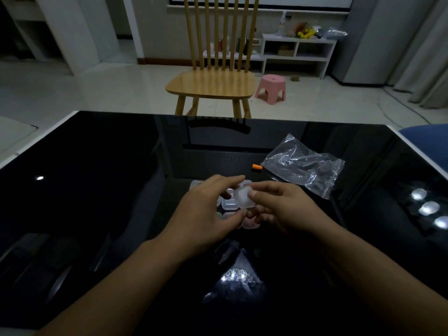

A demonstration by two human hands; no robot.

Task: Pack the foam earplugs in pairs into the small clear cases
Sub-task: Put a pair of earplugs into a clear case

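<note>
over the middle of the black glass table (pixel 101 166), you have one small clear case (pixel 243 197) lifted between both hands, above the cluster of other cases (pixel 229 205) lying on the glass. your left hand (pixel 208 212) curls its fingers and thumb round the case's left side, and your right hand (pixel 281 209) pinches its right edge with the thumb on top. it looks like you are working the lid, though whether it is open or shut, and what is inside, cannot be told from here. keep the case low over the cluster and level, so a foam plug that slips out lands among the cases and does not roll off.

one orange earplug (pixel 257 167) lies loose just beyond your hands, almost touching the corner of the crumpled clear bag (pixel 303 166) to your right. reach for it straight ahead; the path looks open. the bag lies toward the table's right edge, so avoid sweeping it outward. to your left the glass gives plenty of room to set finished cases. the far edge, facing the wooden chair (pixel 211 86), lies well beyond the earplug.
</note>
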